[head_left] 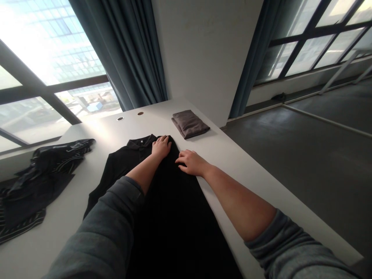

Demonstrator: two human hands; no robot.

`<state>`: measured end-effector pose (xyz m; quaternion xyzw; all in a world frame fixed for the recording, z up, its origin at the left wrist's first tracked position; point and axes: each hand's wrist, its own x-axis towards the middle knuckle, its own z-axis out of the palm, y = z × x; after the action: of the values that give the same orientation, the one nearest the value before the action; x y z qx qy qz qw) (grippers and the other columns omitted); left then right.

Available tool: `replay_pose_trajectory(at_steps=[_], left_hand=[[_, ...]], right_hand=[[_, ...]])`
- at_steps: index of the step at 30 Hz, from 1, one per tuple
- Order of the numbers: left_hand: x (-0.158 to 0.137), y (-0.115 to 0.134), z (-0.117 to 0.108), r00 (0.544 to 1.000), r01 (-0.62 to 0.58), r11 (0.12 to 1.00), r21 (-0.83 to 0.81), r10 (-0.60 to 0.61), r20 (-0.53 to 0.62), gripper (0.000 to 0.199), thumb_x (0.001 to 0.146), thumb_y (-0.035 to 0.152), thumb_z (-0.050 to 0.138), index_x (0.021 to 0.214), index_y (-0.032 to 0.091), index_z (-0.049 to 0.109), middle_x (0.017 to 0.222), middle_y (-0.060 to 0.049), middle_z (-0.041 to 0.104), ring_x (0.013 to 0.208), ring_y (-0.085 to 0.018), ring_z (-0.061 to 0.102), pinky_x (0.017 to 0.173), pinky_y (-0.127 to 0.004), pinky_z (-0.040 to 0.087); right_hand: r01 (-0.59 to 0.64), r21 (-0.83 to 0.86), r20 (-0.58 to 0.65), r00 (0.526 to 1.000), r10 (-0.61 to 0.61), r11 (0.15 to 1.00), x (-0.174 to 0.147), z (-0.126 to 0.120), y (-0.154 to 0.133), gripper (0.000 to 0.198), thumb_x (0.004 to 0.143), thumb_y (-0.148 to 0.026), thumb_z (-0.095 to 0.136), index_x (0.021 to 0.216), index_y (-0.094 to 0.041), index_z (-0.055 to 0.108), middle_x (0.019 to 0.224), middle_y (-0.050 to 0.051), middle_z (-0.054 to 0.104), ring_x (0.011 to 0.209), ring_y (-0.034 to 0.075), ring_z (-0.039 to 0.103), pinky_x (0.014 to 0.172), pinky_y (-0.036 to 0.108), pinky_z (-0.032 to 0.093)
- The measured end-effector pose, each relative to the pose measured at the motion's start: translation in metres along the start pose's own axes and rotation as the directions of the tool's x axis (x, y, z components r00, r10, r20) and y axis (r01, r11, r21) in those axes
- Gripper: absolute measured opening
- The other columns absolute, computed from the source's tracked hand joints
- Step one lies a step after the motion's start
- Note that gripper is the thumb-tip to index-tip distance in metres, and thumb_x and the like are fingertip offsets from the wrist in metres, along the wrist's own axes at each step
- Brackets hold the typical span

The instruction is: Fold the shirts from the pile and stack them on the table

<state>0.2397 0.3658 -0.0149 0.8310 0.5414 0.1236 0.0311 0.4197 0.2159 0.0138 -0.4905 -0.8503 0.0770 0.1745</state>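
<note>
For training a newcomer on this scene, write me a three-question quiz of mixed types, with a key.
1. True or false: the left hand is on the black shirt.

2. Which of these lies nearest the right hand?
A) the folded cloth
B) the crumpled clothes at the far left
C) the curtain left of the pillar

3. Fill in the blank: a small pale tag shows at the shirt's ____.

Key:
1. True.
2. A.
3. Collar.
</note>
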Motion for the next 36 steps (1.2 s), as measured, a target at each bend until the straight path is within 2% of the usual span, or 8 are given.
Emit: replay_pose_trajectory(at_steps=[3, 6, 12, 18, 27, 31, 34, 36], left_hand=[[-0.009, 0.007, 0.004, 0.995, 0.019, 1.000, 0.011, -0.020, 0.097, 0.057, 0.107, 0.050, 0.033, 0.156, 0.026, 0.049, 0.169, -0.011, 0.040, 0.156, -0.033, 0.034, 0.124, -0.059, 0.030], [-0.012, 0.012, 0.008, 0.986, -0.007, 0.999, 0.032, 0.001, 0.166, 0.063, 0.106, 0.051, 0.033, 0.162, 0.022, 0.040, 0.174, -0.012, 0.028, 0.161, -0.032, 0.024, 0.128, -0.057, 0.023], [-0.009, 0.014, 0.010, 0.981, -0.018, 0.998, 0.054, 0.007, 0.194, 0.070, 0.106, 0.054, 0.027, 0.167, 0.020, 0.031, 0.178, -0.010, 0.011, 0.164, -0.032, 0.015, 0.130, -0.058, 0.019], [0.005, 0.020, 0.013, 0.978, -0.006, 0.999, 0.039, -0.002, 0.211, 0.074, 0.106, 0.057, 0.025, 0.169, 0.019, 0.025, 0.177, -0.009, 0.017, 0.164, -0.030, 0.015, 0.130, -0.060, 0.014], [0.019, 0.021, 0.017, 0.983, 0.080, 0.997, -0.008, -0.078, 0.167, 0.076, 0.102, 0.065, 0.031, 0.167, 0.026, 0.032, 0.177, -0.006, 0.020, 0.162, -0.043, 0.012, 0.126, -0.071, 0.008], [0.017, 0.010, 0.013, 0.985, 0.044, 0.999, -0.020, -0.040, 0.169, 0.072, 0.104, 0.062, 0.028, 0.166, 0.025, 0.035, 0.176, -0.006, 0.022, 0.162, -0.037, 0.017, 0.129, -0.064, 0.014], [0.012, -0.008, 0.007, 0.998, 0.048, 0.998, 0.044, -0.049, 0.025, 0.069, 0.107, 0.054, 0.023, 0.163, 0.018, 0.039, 0.175, -0.009, 0.026, 0.162, -0.029, 0.023, 0.131, -0.050, 0.021], [0.009, -0.023, 0.003, 0.993, 0.115, 0.989, 0.096, -0.113, -0.024, 0.068, 0.107, 0.050, 0.020, 0.162, 0.015, 0.040, 0.174, -0.011, 0.029, 0.161, -0.028, 0.024, 0.131, -0.050, 0.019]], right_hand=[[-0.021, -0.002, 0.047, 0.999, 0.021, 1.000, 0.000, 0.000, 0.001, 0.019, 0.095, -0.027, 0.070, 0.110, -0.023, 0.081, 0.113, 0.008, 0.072, 0.109, 0.024, 0.063, 0.094, 0.035, 0.044], [-0.035, -0.007, 0.071, 0.997, 0.036, 0.999, 0.001, 0.001, 0.002, 0.016, 0.094, -0.027, 0.072, 0.106, -0.024, 0.082, 0.112, 0.007, 0.073, 0.110, 0.025, 0.064, 0.093, 0.035, 0.043], [-0.042, -0.003, 0.088, 0.995, 0.042, 0.999, 0.003, 0.002, 0.003, 0.015, 0.093, -0.028, 0.072, 0.105, -0.025, 0.082, 0.110, 0.005, 0.075, 0.110, 0.023, 0.065, 0.093, 0.034, 0.042], [-0.042, -0.025, 0.086, 0.995, 0.044, 0.999, 0.004, 0.002, 0.002, 0.018, 0.097, -0.029, 0.066, 0.103, -0.024, 0.082, 0.110, 0.006, 0.075, 0.108, 0.023, 0.064, 0.093, 0.034, 0.042], [-0.065, -0.021, 0.100, 0.993, 0.067, 0.998, 0.005, 0.001, 0.001, 0.018, 0.096, -0.028, 0.066, 0.104, -0.025, 0.081, 0.110, 0.006, 0.074, 0.108, 0.024, 0.064, 0.091, 0.033, 0.043], [-0.059, -0.018, 0.097, 0.993, 0.060, 0.998, 0.004, 0.000, 0.000, 0.017, 0.095, -0.027, 0.067, 0.103, -0.024, 0.082, 0.109, 0.006, 0.074, 0.107, 0.024, 0.065, 0.091, 0.033, 0.044], [-0.043, -0.012, 0.087, 0.995, 0.044, 0.999, 0.004, 0.001, 0.001, 0.017, 0.095, -0.027, 0.067, 0.103, -0.024, 0.082, 0.109, 0.006, 0.074, 0.108, 0.024, 0.066, 0.094, 0.034, 0.044], [-0.030, -0.007, 0.067, 0.997, 0.031, 1.000, 0.004, 0.003, 0.002, 0.016, 0.095, -0.028, 0.068, 0.103, -0.025, 0.082, 0.110, 0.006, 0.074, 0.108, 0.024, 0.066, 0.098, 0.036, 0.045]])
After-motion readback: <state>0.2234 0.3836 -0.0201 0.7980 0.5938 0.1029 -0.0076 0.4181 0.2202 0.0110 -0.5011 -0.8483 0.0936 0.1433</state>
